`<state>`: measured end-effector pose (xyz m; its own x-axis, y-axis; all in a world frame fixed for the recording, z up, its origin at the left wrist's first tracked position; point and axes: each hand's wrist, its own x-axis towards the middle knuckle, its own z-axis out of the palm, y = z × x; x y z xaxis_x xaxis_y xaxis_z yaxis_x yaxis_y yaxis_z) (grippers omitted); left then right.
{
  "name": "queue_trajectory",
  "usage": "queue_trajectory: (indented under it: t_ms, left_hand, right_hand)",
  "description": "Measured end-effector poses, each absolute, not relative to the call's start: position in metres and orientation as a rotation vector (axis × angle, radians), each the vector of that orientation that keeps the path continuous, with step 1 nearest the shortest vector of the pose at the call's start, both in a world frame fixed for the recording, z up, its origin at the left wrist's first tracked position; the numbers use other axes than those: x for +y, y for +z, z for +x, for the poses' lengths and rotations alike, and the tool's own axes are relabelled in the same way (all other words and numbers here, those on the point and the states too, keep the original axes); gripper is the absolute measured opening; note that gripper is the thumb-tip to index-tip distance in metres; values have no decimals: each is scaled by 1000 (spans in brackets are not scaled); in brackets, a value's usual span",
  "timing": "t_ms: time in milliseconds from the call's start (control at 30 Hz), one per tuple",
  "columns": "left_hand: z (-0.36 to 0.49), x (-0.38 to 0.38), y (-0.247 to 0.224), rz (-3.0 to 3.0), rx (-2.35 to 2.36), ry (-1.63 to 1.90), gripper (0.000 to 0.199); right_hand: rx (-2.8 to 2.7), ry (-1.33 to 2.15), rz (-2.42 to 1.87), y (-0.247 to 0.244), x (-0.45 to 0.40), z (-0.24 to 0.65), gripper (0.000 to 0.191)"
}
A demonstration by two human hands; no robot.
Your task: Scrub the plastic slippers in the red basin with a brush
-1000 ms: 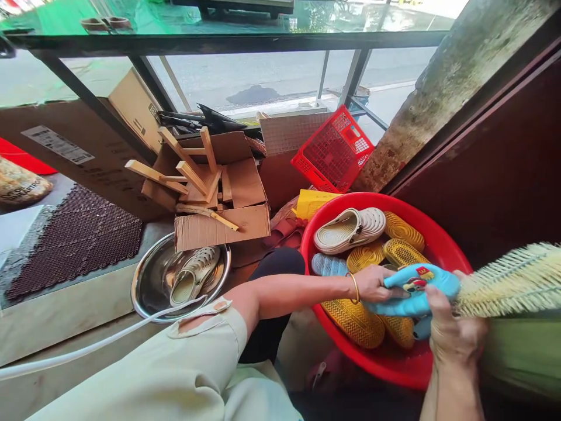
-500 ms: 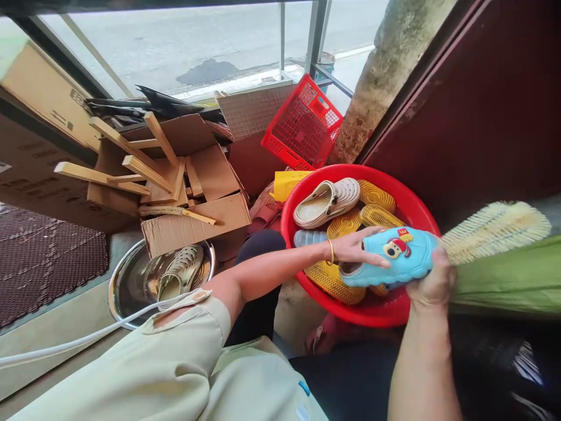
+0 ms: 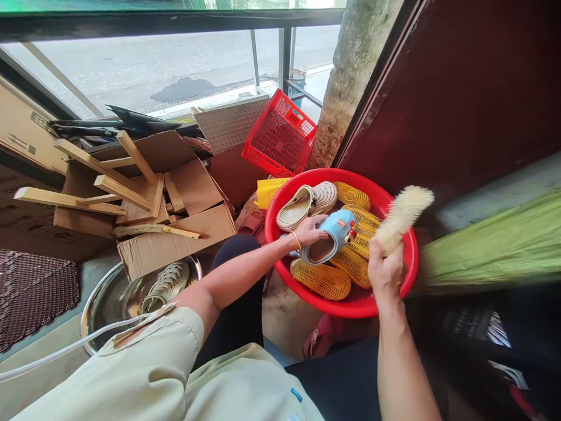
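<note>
My left hand (image 3: 310,231) grips a light blue clog (image 3: 335,231) by its side, tilted so its opening faces me and the small red-and-white charms point right. My right hand (image 3: 387,268) is closed round a scrub brush (image 3: 404,216) with pale bristles, held up over the right side of a red basin (image 3: 274,222). Inside the basin, a cream clog (image 3: 302,204) lies at the back left. Several yellow soles (image 3: 322,279) face upward around the blue clog. The brush and the clog are apart.
A steel bowl (image 3: 94,313) with a beige clog (image 3: 169,283) stands at the left. Behind are an open cardboard box (image 3: 184,187) with a wooden stool (image 3: 140,187) in it and a red crate (image 3: 280,137). Green fabric (image 3: 495,245) hangs at the right.
The blue clog has turned and moved left, down over the basin, in my left hand. My right hand has left the clog and lifted the brush upright. The view has shifted.
</note>
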<state>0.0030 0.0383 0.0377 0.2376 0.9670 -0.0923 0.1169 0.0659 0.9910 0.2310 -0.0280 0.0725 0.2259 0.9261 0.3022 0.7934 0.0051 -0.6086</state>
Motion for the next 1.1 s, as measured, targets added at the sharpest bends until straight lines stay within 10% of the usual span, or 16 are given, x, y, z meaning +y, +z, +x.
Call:
queue_trajectory:
  t_ms: [267,433,800,1100]
  left_hand:
    - [-11,48,46,1220,1245,1146,68]
    - [-13,58,55,999,1357,1130,48]
    - [35,30,46,1180,1447,1120,102]
    - [29,41,56,1182,1174,1228,78]
  right_hand:
    - [-2055,378,-2275,75,-26,249,64]
    - [-2026,263,-1757,72,-45,243,69]
    - [-2553,-147,-1869,61,-42,188,53]
    - [-2073,530,-1707,55,-26,185,56]
